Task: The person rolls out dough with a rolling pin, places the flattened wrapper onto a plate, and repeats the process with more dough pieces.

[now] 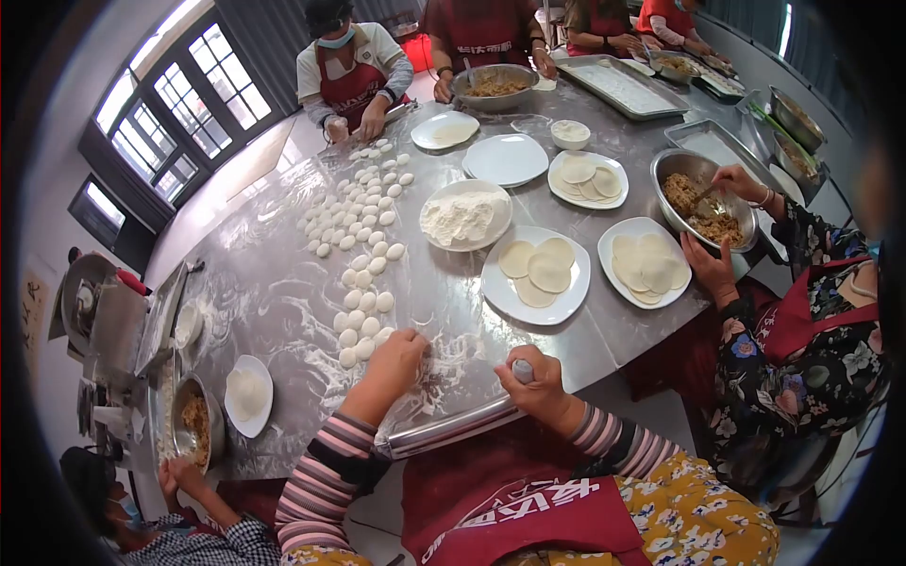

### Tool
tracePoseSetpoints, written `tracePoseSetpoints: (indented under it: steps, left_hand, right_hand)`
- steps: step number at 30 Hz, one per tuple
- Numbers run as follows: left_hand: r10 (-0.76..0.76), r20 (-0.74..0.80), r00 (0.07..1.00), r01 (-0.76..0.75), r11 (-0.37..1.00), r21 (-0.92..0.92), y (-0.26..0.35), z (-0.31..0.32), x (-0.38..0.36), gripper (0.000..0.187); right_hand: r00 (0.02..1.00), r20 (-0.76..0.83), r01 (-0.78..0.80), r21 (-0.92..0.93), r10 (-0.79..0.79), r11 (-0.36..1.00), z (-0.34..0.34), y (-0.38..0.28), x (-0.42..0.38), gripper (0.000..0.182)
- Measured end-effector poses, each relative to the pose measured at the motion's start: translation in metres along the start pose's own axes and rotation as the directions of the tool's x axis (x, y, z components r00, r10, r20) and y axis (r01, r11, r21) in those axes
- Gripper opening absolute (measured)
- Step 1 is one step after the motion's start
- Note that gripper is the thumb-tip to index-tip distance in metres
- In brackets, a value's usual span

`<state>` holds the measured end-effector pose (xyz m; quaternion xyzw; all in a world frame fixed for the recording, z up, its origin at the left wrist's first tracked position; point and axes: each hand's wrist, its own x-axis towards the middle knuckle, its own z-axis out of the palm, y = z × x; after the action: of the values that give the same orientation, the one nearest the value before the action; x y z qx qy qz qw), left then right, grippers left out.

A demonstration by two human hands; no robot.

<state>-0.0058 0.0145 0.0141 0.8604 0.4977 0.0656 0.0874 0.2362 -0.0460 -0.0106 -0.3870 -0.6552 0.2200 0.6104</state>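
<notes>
My left hand (pixel 400 360) rests on the floured metal table with its fingers curled together; whatever may be under them is hidden. Just left of it begins a long spread of small flattened dough pieces (pixel 354 321), running to the far side. My right hand (pixel 543 387), near the front edge, is wrapped round what looks like a rolling pin (pixel 522 371); only its pale grey rounded end shows above the fist. Below both hands a shiny metal cylinder (pixel 453 429) lies along the table edge. Beyond my right hand stands a white plate (pixel 500 304) with rolled dough wrappers (pixel 549 269).
A bowl of flour (pixel 465 215) and more plates (pixel 613 247) of wrappers stand beyond my hands. At right, a co-worker stirs filling in a steel bowl (pixel 703 170); another at lower left works by a bowl (pixel 195 424). Several people in red aprons (pixel 351 90) stand opposite.
</notes>
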Motion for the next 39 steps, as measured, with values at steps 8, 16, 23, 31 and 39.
tracePoseSetpoints:
  steps: [8, 16, 23, 31, 39]
  left_hand:
    - [0.032, -0.003, 0.999, -0.031, 0.981, 0.189, -0.033, 0.005, 0.012, 0.011]
    - [-0.195, -0.149, 0.97, 0.137, 0.935, -0.328, 0.018, 0.016, 0.003, 0.01]
    - [-0.36, 0.054, 0.931, 0.297, 0.665, -0.686, 0.025, 0.037, -0.016, 0.018]
    - [-0.314, 0.085, 0.946, 0.302, 0.75, -0.588, 0.025, 0.031, -0.015, 0.014]
    - [-0.34, 0.056, 0.939, 0.317, 0.789, -0.527, 0.046, 0.021, -0.01, 0.014]
  right_hand:
    - [0.998, -0.031, -0.059, -0.085, 0.056, 0.995, 0.002, -0.002, -0.007, 0.022]
    - [0.999, -0.043, -0.028, -0.112, 0.023, 0.993, 0.006, -0.007, 0.002, 0.019]
    - [0.994, -0.029, 0.104, -0.14, -0.109, 0.985, 0.025, 0.007, 0.034, 0.02]
    - [0.979, -0.015, 0.191, -0.304, -0.205, 0.933, 0.026, 0.036, 0.025, 0.021]
    - [0.997, -0.067, 0.016, -0.205, -0.031, 0.979, 0.045, 0.032, 0.045, 0.021]
